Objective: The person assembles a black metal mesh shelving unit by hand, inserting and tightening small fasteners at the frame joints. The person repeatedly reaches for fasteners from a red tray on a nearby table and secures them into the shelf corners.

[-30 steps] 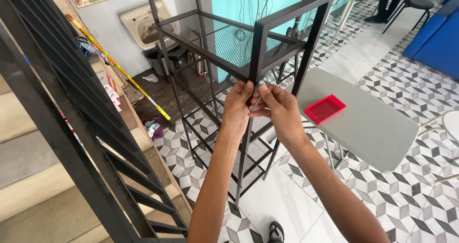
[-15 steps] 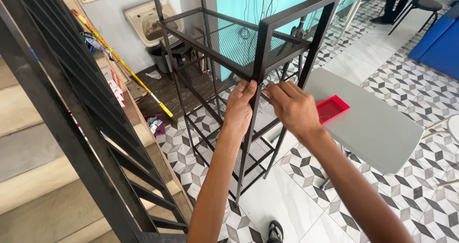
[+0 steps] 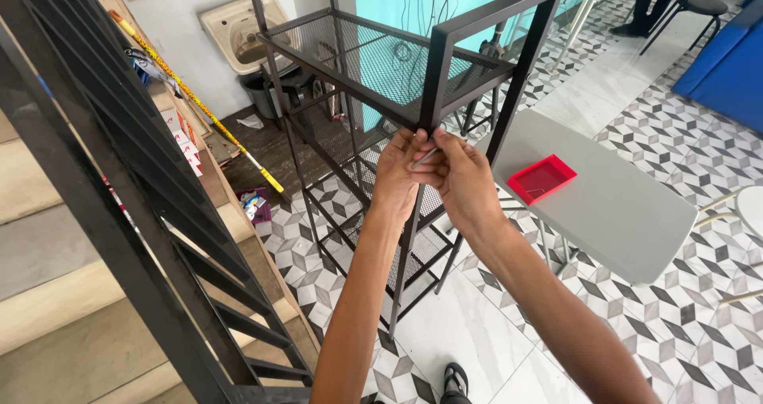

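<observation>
Gripping a small silver tool at frame centre, both hands, left and right, work on a standing, near-complete black rack.

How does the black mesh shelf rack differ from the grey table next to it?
The black mesh shelf rack is see-through wire mesh in a thin metal frame; the grey table has a solid, flat top. The rack stacks several tiers; the table is one low surface. Both hands, left hand and right hand, grip the rack's front post; the table is untouched and carries a red tray. Both stand on the patterned tile floor.
</observation>
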